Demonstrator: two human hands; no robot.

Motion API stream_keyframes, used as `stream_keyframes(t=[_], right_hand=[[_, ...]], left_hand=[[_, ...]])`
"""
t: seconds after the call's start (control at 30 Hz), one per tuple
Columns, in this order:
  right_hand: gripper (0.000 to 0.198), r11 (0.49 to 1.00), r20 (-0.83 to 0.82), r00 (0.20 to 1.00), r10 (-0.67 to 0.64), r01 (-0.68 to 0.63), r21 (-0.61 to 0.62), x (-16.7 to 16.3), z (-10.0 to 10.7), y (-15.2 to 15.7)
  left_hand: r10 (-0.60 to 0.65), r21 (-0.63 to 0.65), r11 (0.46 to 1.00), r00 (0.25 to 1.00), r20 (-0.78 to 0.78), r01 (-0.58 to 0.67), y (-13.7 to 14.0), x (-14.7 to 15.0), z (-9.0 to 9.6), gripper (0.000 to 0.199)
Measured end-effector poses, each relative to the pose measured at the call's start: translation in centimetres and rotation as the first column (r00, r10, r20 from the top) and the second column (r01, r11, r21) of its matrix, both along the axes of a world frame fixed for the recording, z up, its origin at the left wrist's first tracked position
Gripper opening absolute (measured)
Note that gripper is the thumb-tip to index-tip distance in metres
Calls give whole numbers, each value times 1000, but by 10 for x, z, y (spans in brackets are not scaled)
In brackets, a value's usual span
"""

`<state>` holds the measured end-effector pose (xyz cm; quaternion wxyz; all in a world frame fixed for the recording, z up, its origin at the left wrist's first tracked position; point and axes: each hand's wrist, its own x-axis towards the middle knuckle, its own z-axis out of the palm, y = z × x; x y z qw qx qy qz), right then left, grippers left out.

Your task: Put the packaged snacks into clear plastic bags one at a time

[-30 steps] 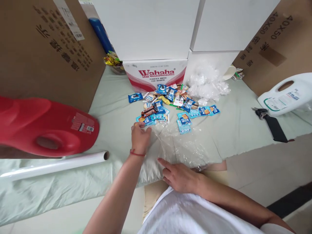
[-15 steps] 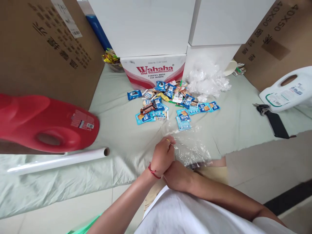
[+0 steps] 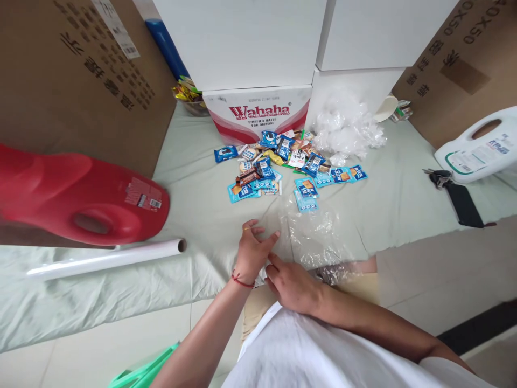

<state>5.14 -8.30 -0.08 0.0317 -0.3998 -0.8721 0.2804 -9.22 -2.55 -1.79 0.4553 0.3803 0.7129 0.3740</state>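
Note:
My left hand, with a red string bracelet at the wrist, is open just over the pale green cloth. Its thumb stands away from loosely bent fingers, and nothing shows in it. Close on its right is my right hand, fingers loosely bent and apart, fingertips near the base of my left thumb; I see nothing in it. A crumpled clear plastic bag lies on the cloth just beyond my right hand. Farther off is a pile of wrapped snacks, with light blue packets at its near edge.
A red jug and a roll of clear film lie at left. Behind the snacks stand a Wahaha carton and crumpled clear plastic. At right are a white jug, keys and a black phone-like object.
My hands, pressed together before, have come apart. The left has moved left and its thumb and fingers have spread. The right has loosened its fingers. The view has shifted slightly.

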Motion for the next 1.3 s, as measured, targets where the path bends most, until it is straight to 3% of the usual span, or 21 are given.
stream_keyframes(t=[0.07,0.23,0.4,0.5,0.63,0.73,0.83,0.93,1.0,1.1,1.2,1.3], right_hand=[[27,1000,31,999,8,-8,-9,-1,-1,0],[26,999,22,1000,3,-2,-33,0,-3,3],[23,992,56,995,87,-82,-92,-1,-5,6],[25,997,47,997,69,-67,-42,0,-10,6],[21,998,-31,998,45,-44,34,6,-24,5],[16,999,-100,994,45,-42,22,11,-29,5],[14,999,-285,958,22,-31,-28,18,-24,7],[22,985,-469,869,-157,101,-143,25,-10,18],[28,939,-447,826,-343,286,-191,27,1,33],[24,893,-222,867,-446,446,-49,24,13,61],[22,936,2,947,-322,318,152,10,13,78],[45,941,4,969,-246,238,242,-10,-3,78]], left_hand=[[-40,-26,999,999,34,41,-1,0,0,74],[-161,74,983,981,-112,169,-5,3,5,40],[-289,110,928,874,-391,357,-1,19,4,49],[-382,-18,903,783,-492,430,9,21,1,10],[-372,-123,917,696,-614,380,14,13,-4,24],[-305,-115,943,678,-669,311,9,6,-9,26],[-264,-112,959,678,-686,261,1,-1,-14,29],[-233,-92,967,682,-693,237,-3,-7,-15,29],[-225,-83,969,684,-694,235,-4,-11,-14,28],[-246,-119,966,670,-701,230,-5,-12,-10,27],[-282,-173,958,658,-699,228,-7,-13,-6,30],[-308,-205,951,692,-653,230,-12,-21,-4,27]])
